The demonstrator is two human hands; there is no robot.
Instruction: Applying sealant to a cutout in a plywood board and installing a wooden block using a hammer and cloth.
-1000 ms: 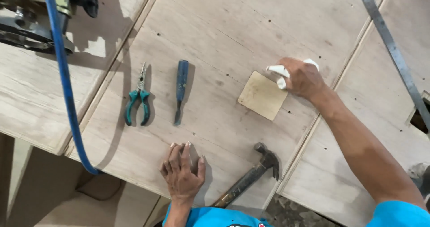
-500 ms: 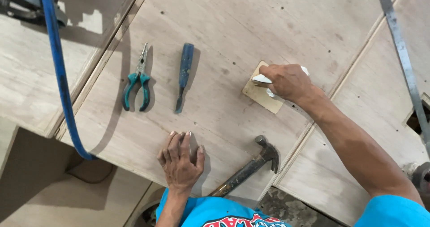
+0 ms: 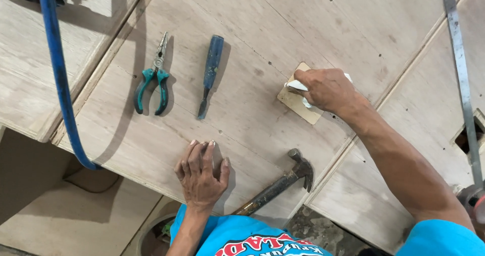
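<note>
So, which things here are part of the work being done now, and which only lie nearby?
In use:
right hand
white cloth, held in it
small wooden square under the cloth
left hand, flat on the plywood board

Lying about:
pliers
chisel
hammer
blue hose
metal strip

On the plywood bench (image 3: 313, 28), a pair of pliers (image 3: 153, 79) with teal handles lies with its nose pointing away, and just to its right lies a chisel (image 3: 210, 74) with a blue handle, blade toward the near edge. Near that edge rests a claw hammer (image 3: 283, 182), its dark head up on the board and its handle slanting off toward the lower left. A blue hose (image 3: 58, 74) curves down the left side. A grey metal strip (image 3: 459, 79) runs along the right.
</note>
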